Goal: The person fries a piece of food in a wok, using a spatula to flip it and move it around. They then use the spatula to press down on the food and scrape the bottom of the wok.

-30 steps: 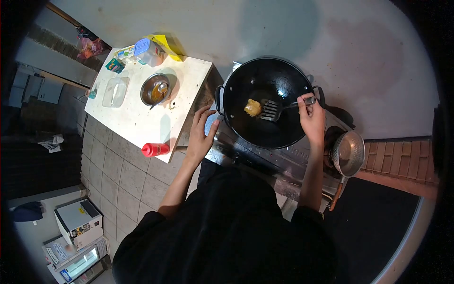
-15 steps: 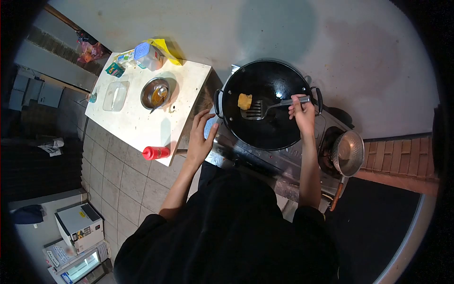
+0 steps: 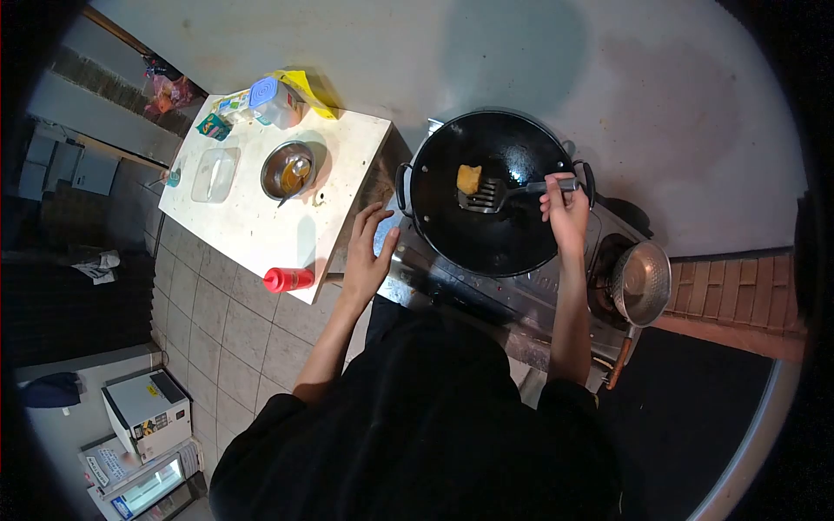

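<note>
From where I stand, looking the way the person looks, the far left has a white bench (image 3: 252,234). A clear rectangular container (image 3: 215,175) lies on it, with a small green packet (image 3: 213,128) near the back. Next along the bench are a metal bowl (image 3: 287,170) with a spoon (image 3: 300,168) in something yellowish-brown, and behind it a blue-lidded tub (image 3: 275,102) beside a yellow packet (image 3: 309,94). A red bottle (image 3: 288,279) lies at the front edge.

Then comes the left hand (image 3: 367,257), holding nothing, its fingers spread fairly wide and the thumb apart, just beside the left handle of a big black wok (image 3: 492,234) on the stove (image 3: 530,293).

Inside the wok, left of its middle, sits a golden-brown piece of food (image 3: 469,179), right against the slotted head of a spatula (image 3: 487,196); I can't tell how much of it rests on the slots. The spatula's handle runs right to the right hand (image 3: 566,214), whose fingers are closed around it near the wok's right handle.

Furthest right, a hammered metal pan (image 3: 641,283) with a wooden handle sits by the other burner.
</note>
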A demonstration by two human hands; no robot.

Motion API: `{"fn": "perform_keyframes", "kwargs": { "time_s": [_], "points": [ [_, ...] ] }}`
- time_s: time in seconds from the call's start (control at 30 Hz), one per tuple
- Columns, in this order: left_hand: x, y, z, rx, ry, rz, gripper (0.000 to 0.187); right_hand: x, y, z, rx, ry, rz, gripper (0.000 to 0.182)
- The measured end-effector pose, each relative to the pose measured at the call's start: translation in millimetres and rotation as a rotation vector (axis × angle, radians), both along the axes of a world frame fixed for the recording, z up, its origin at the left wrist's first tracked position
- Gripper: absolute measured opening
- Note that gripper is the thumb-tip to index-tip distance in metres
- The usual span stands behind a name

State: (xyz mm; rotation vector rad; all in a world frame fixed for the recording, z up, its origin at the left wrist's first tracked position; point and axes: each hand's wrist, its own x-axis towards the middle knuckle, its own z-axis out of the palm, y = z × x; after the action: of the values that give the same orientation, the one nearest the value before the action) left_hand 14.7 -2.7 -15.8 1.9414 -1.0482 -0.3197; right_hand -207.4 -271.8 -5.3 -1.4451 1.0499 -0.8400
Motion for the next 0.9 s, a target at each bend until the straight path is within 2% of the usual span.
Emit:
{"fn": "perform_keyframes", "kwargs": {
  "time_s": [0.07,0.13,0.23,0.43,0.57,0.63,0.9],
  "points": [
    [0,0,-2,0.001,0.0,0.001,0.035,2,7,9,-0.045,0.053,-0.012,0.016],
    [-1,-1,0,0.0,0.014,0.001,0.035,2,12,14,-0.217,0.079,-0.003,0.016],
    [-3,-2,3,0.0,0.01,-0.002,0.034,1,17,17,-0.288,0.139,-0.047,0.017],
    [-1,-2,1,-0.005,0.012,-0.009,0.034,-8,17,22,-0.213,0.222,-0.118,0.019],
    [-2,-2,2,0.007,0.012,-0.004,0.034,-17,6,16,-0.18,0.188,-0.129,0.021],
    [-3,-2,3,0.012,0.012,0.002,0.035,-17,6,31,-0.038,0.215,-0.16,0.021],
    [-3,0,2,-0.008,0.009,-0.003,0.035,-17,-9,13,-0.128,0.139,-0.092,0.019]
  ]
}}
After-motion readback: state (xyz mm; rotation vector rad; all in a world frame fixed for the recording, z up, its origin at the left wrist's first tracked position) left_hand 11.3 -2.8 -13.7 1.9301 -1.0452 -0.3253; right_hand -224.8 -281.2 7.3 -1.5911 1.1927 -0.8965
